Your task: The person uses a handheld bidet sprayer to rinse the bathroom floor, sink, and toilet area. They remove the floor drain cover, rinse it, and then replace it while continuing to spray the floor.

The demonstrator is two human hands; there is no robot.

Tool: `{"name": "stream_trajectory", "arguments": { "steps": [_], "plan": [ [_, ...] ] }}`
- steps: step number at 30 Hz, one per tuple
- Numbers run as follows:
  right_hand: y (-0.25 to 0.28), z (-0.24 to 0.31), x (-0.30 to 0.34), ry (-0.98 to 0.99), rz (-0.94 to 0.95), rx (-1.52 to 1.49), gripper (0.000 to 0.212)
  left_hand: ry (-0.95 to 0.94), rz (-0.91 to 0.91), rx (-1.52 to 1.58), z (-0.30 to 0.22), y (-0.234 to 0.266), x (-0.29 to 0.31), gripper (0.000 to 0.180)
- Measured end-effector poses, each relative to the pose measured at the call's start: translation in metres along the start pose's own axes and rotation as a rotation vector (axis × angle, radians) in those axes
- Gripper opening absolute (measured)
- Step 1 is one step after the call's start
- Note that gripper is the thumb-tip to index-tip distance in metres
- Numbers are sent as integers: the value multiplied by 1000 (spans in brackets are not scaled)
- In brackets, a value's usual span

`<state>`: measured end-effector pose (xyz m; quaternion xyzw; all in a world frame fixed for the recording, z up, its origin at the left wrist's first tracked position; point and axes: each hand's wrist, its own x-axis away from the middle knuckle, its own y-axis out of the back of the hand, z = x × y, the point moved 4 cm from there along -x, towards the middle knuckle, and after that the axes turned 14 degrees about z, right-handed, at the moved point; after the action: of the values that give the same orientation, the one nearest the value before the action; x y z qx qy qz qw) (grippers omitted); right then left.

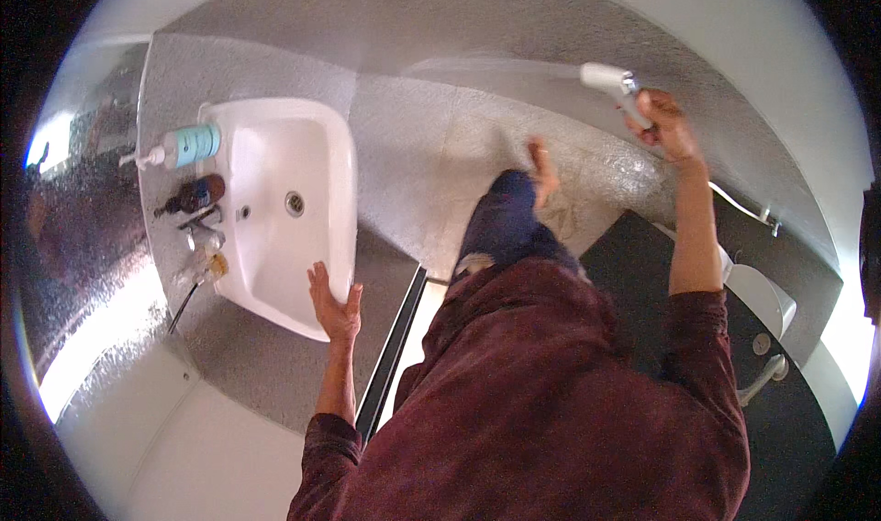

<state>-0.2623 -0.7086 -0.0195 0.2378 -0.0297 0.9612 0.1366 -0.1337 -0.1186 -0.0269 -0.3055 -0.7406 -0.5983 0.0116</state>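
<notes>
My right hand (668, 124) is raised at the upper right, its fingers wrapped round the handle of a white hand-held sprayer (607, 78). The sprayer's head points to the left, over the floor by the wall. A pale streak runs along the wall left of it; whether that is water I cannot tell. My left hand (336, 308) is open with its fingers apart, at the near right rim of a white washbasin (341, 168). It holds nothing, and whether it touches the rim is unclear.
Along the basin's left side stand a pump bottle (191, 145) with a light blue label, a brown bottle (204, 192), a metal tap (204, 234) and a small yellowish item (217, 266). A mirror (87, 218) is at left. A black door (780, 420) with a handle (766, 379) is at right, near a white fixture (757, 296).
</notes>
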Motion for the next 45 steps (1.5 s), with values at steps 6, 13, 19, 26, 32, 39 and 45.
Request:
{"name": "stream_trajectory", "arguments": {
  "steps": [6,13,19,26,32,39,45],
  "plan": [
    [2,-38,-6,-147,69,-16,45,-27,-25,16,-10,2,-2,81],
    [1,-52,-38,-229,181,377,50,13,-41,104,-4,1,0,75],
    [14,-54,-20,-305,146,543,49,4,-48,67,1,1,-1,79],
    [19,-40,2,-254,108,477,48,60,-57,8,5,-3,-2,81],
    [26,-45,20,-57,251,633,57,126,-72,35,10,-4,-3,82],
    [59,-65,58,-149,158,376,52,128,-68,161,-6,0,-5,62],
    [74,-53,87,-205,128,327,51,163,-70,151,-16,3,-5,59]
  ]
}}
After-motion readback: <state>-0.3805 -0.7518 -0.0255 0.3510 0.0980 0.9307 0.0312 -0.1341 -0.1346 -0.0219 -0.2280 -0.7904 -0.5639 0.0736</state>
